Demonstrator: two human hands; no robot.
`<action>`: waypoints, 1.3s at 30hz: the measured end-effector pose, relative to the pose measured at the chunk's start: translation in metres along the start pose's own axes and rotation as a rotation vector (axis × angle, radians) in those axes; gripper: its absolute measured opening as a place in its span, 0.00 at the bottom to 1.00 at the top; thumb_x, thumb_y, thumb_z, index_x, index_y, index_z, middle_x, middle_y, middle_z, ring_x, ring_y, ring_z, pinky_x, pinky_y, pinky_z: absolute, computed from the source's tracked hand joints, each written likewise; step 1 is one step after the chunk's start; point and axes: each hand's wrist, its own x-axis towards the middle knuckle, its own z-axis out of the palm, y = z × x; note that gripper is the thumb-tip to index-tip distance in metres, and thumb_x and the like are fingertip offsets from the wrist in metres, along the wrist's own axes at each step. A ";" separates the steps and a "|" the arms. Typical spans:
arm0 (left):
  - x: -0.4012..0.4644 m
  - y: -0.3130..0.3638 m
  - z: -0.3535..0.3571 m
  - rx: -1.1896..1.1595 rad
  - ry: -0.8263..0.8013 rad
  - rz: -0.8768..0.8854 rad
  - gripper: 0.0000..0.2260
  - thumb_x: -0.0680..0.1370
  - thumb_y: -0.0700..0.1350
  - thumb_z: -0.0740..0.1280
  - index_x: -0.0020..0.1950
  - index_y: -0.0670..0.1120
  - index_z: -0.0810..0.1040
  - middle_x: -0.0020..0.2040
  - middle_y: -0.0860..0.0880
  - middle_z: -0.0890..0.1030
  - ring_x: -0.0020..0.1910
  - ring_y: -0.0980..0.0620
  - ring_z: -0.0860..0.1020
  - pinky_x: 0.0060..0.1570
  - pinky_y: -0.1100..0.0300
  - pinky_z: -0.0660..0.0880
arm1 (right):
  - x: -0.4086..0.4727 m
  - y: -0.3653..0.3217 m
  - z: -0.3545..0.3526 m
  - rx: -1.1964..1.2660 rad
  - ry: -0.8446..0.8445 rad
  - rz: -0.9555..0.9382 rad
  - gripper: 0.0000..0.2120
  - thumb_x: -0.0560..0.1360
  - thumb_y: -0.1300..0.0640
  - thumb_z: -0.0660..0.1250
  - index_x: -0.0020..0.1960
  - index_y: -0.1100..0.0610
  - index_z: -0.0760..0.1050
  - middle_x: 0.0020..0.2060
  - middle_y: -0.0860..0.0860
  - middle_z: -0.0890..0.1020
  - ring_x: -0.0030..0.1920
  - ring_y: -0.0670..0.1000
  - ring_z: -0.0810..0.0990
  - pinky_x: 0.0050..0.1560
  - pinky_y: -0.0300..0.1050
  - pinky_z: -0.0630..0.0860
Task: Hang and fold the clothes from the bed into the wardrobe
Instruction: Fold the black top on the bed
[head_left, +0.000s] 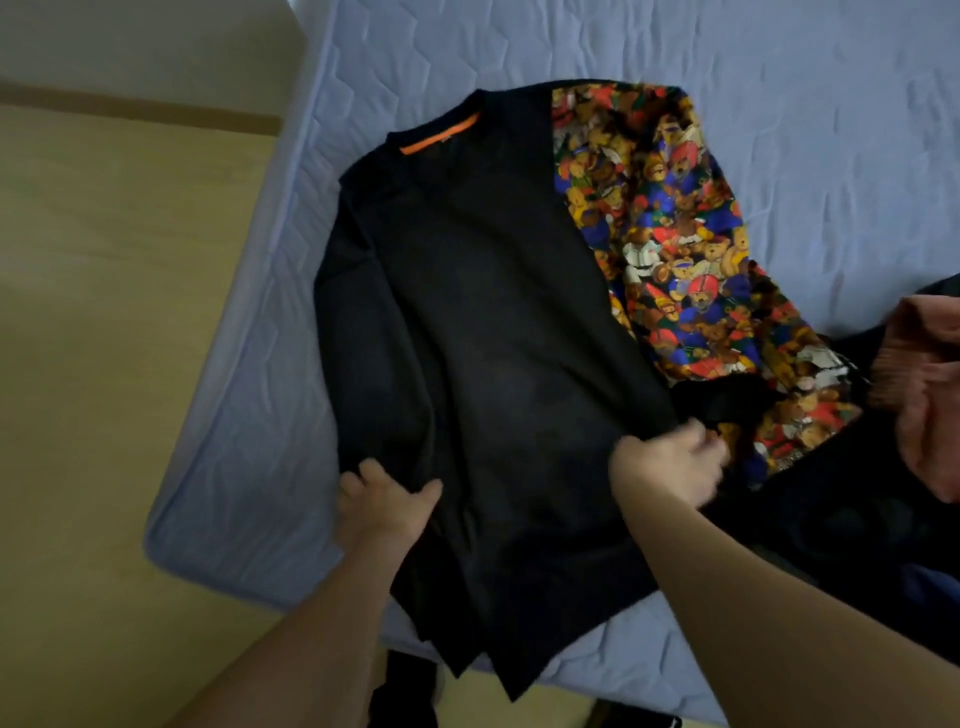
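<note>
My left hand (387, 499) is gripping the left edge of the black sweater (483, 332) while my right hand (670, 467), well apart from it, is pinching the right edge; both are holding it flat on the bed (779, 78). The bear-print garment (680, 249) is lying beneath it and a pink knit (924, 384) beside, so folding is, I judge, only beginning; the wardrobe is not showing.

Single head-worn view, steeply down and close over the bed (249, 426) corner and floor (104, 312).
</note>
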 end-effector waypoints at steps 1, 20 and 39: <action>0.009 0.000 -0.005 0.014 -0.042 -0.003 0.33 0.74 0.65 0.61 0.70 0.45 0.62 0.66 0.42 0.65 0.63 0.41 0.69 0.60 0.50 0.71 | -0.010 -0.009 0.013 -0.058 -0.134 -0.190 0.30 0.72 0.56 0.65 0.72 0.61 0.62 0.71 0.60 0.61 0.68 0.62 0.65 0.69 0.54 0.61; 0.121 -0.166 -0.254 -1.196 -0.297 -0.215 0.11 0.70 0.42 0.61 0.47 0.42 0.80 0.42 0.43 0.80 0.41 0.43 0.78 0.39 0.55 0.74 | -0.128 -0.219 0.187 -0.797 -0.996 -0.706 0.38 0.77 0.50 0.63 0.78 0.45 0.43 0.77 0.56 0.38 0.76 0.62 0.46 0.74 0.57 0.49; 0.156 0.092 -0.173 -0.463 0.177 -0.141 0.34 0.75 0.61 0.62 0.73 0.41 0.60 0.71 0.39 0.64 0.69 0.37 0.64 0.66 0.48 0.63 | 0.044 -0.217 0.084 0.439 -0.880 0.026 0.21 0.76 0.47 0.63 0.67 0.50 0.68 0.63 0.55 0.74 0.59 0.56 0.74 0.58 0.54 0.71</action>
